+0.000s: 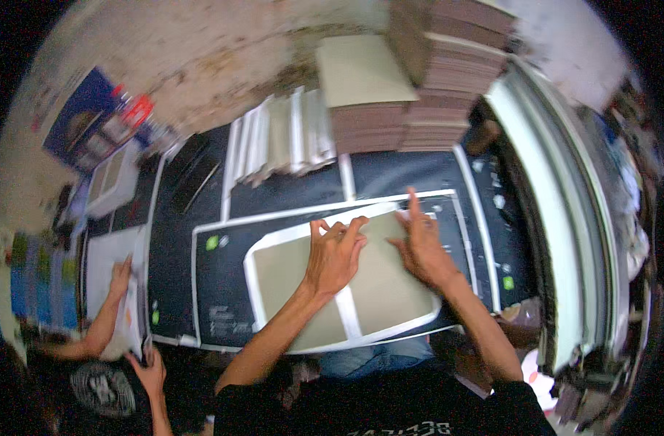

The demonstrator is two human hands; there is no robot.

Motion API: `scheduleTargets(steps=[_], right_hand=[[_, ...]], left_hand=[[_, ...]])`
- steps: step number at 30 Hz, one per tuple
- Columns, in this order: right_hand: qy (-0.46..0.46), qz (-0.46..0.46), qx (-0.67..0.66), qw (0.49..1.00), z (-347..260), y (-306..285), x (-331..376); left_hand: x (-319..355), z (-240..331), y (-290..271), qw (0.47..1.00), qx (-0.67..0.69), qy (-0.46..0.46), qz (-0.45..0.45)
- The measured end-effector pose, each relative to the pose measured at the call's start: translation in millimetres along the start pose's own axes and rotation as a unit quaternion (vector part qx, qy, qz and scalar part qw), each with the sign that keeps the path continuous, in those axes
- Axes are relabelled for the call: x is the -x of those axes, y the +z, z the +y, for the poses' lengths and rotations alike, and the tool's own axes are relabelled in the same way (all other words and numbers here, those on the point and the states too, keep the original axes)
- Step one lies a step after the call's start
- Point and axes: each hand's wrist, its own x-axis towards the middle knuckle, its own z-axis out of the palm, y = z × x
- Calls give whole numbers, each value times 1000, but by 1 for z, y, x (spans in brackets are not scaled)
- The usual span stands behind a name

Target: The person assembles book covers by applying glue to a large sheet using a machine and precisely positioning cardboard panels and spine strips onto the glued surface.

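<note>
A cover blank (281,272), two grey-brown boards with a white strip between them and a white paper border, lies on a black mat (223,291) with white lines. Over its far edge, my left hand (335,258) rests with fingers bent and apart, touching the white border near the middle. My right hand (425,251) is at the far right corner of the blank, index finger stretched forward and thumb spread away. Neither hand shows anything held. Slight blur hides the exact contact of the fingertips.
Folded white and grey strips (281,138) lie beyond the mat. Behind stand stacks of brown board (368,123). Tall pale sheets (557,218) rise at the right. At the left, a co-worker's hands (121,276) handle white sheets (103,254), near a red-capped bottle (136,109).
</note>
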Motion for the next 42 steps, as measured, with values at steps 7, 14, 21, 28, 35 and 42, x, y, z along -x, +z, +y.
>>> scheduleTargets(steps=[7,14,21,28,35,42], right_hand=[[-119,35,141,982,-17,17,16],[-162,-58,-254,952,-120,78,-10],[-119,-57,-264,955,-115,87,-6],[-48,-18,-224,973,-111,68,-4],[8,-69,-242,968,-139,100,-57],[4,-59,-228,972,-138,126,-77]], left_hand=[[98,-89,-88,939,-102,-272,187],[106,-116,-89,963,-25,-258,78],[110,-132,-76,971,21,-222,85],[98,-102,-65,975,88,-183,94],[92,-107,-73,964,181,-161,107],[92,-109,-78,953,190,-209,109]])
